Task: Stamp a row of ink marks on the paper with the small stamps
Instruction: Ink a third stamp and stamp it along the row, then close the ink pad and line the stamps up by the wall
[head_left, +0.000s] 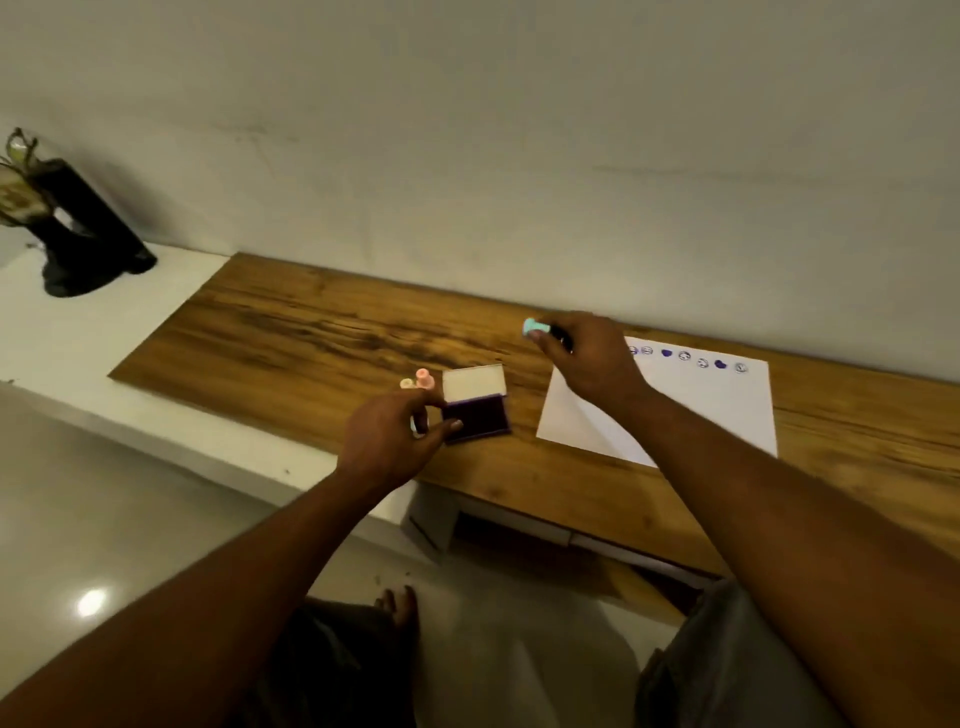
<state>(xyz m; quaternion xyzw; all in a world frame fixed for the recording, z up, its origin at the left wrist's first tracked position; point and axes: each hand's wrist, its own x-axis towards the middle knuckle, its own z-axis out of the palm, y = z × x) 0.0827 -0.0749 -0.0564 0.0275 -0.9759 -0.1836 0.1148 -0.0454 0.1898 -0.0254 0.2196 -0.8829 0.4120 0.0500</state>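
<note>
A white sheet of paper (691, 410) lies on the wooden desk top (291, 338), with a row of several purple ink marks (685, 357) along its far edge. My right hand (587, 358) hovers over the paper's far left corner, shut on a small teal stamp (535, 327). An open ink pad (477, 405) with a dark purple pad and a white lid lies left of the paper. My left hand (395, 436) is beside the ink pad's left edge and grips a small light stamp (418, 423). A pink stamp (425, 378) and a yellowish stamp (407, 383) stand behind that hand.
A black vase-like holder (78, 234) with dried plants stands at the far left on a white ledge (104, 338). A pale wall runs right behind the desk. Below are the shiny floor and my knees.
</note>
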